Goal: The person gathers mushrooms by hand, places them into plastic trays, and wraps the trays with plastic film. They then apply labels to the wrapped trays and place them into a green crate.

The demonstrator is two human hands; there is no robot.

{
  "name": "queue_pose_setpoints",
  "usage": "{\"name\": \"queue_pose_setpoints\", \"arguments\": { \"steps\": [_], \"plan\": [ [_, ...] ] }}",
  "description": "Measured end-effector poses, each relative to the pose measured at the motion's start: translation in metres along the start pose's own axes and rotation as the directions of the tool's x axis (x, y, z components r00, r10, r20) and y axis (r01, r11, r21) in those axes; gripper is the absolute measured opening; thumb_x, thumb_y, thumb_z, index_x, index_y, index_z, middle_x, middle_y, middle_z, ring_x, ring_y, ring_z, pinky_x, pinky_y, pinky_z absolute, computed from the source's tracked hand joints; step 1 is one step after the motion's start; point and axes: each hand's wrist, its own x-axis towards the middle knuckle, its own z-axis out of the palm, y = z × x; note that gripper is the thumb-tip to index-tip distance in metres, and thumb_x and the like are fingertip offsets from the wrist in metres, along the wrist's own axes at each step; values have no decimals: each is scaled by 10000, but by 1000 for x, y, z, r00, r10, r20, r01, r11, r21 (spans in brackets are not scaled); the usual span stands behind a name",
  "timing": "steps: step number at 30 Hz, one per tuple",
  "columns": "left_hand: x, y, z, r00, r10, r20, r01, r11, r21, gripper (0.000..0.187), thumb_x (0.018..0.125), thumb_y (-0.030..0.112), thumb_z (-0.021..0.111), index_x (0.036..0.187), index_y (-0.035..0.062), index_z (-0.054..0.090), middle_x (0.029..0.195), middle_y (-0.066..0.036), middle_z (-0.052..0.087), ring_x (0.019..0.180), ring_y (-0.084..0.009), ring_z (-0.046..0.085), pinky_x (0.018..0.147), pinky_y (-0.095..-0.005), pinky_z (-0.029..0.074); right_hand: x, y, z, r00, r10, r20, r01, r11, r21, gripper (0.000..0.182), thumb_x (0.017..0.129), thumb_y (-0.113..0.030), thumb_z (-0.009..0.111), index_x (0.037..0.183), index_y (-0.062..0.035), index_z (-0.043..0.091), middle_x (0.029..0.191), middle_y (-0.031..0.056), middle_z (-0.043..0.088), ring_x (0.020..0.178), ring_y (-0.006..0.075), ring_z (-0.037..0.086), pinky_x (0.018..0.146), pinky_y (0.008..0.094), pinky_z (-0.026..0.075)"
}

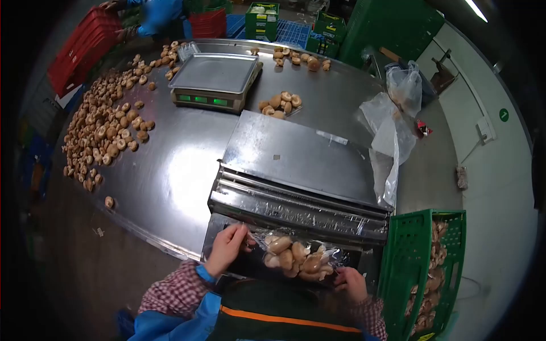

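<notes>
A pack of mushrooms [298,258] under clear film lies over the dark plate at the front of the wrapping machine [296,156]. At its left end, my left hand [229,248] has its fingers closed on the film. My right hand [351,283] pinches the film at the right end. The film stretches between both hands and around the mushrooms. Just beyond the pack are the machine's metal rollers [296,207].
Loose mushrooms [105,122] heap at the left, with a scale [215,79] behind. More mushrooms [278,103] sit beyond the machine. A green crate [405,250] with packs stands right; plastic bags [392,122] lie behind it. Another person [162,17] stands across the table near red crates [85,48].
</notes>
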Motion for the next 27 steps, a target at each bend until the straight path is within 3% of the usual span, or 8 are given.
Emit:
{"name": "queue_pose_setpoints", "arguments": {
  "steps": [4,8,11,15,18,22,23,27],
  "plan": [
    [11,-9,7,978,103,-180,-98,994,36,237,956,216,433,848,26,523,683,-29,560,504,-55,501,431,-187,380,-5,18,20,932,-109,-345,115,993,-2,288,935,-248,472,773,-25,557,543,-19,455,428,59,424,406,200,387],
    [-22,-6,5,975,162,-152,-126,967,222,199,923,201,491,946,16,561,711,-33,577,586,-98,509,513,-240,387,-13,27,5,961,-65,-270,118,975,186,262,933,-234,480,787,-30,555,567,-12,480,453,55,443,416,193,375],
    [-24,-16,9,867,469,170,-446,578,683,152,870,179,550,907,50,621,765,-66,587,738,-219,518,681,-335,369,-20,24,12,935,-108,-338,117,993,8,247,927,-233,496,842,-17,578,600,-1,520,484,62,468,455,198,388],
    [-5,-41,35,829,522,-201,-371,783,499,160,901,180,517,818,50,562,682,-37,544,632,-179,498,610,-307,376,-21,45,15,876,-309,-371,247,947,-206,244,913,-237,527,780,-44,591,601,-36,495,505,33,421,496,200,351],
    [-15,-17,33,871,-27,-490,-235,854,-465,202,950,232,451,790,114,484,611,60,395,499,-38,371,448,-204,306,-52,21,2,926,26,-376,137,906,400,208,907,-225,531,774,-67,557,554,-49,455,452,37,363,471,213,305],
    [-72,-38,-30,832,-287,-474,-142,717,-683,206,945,210,447,758,123,442,586,48,359,460,-43,322,403,-189,268,-91,32,-14,995,89,46,-88,560,824,162,911,-217,504,901,-60,544,606,-11,506,472,92,432,480,256,358],
    [-92,-50,-38,798,-348,-492,-122,705,-698,202,936,188,455,748,121,428,579,49,351,454,-44,316,395,-188,264,-94,35,15,917,292,-274,-66,786,615,211,931,-233,437,960,-53,543,680,28,531,581,144,503,538,309,420],
    [-111,-103,-14,775,-609,-170,403,683,-609,103,857,114,526,872,30,583,622,26,488,476,-69,428,435,-205,373,-31,246,-19,920,365,-141,-391,861,-324,213,936,-214,408,1001,-55,533,924,112,588,929,207,592,771,292,478]
  ]
}}
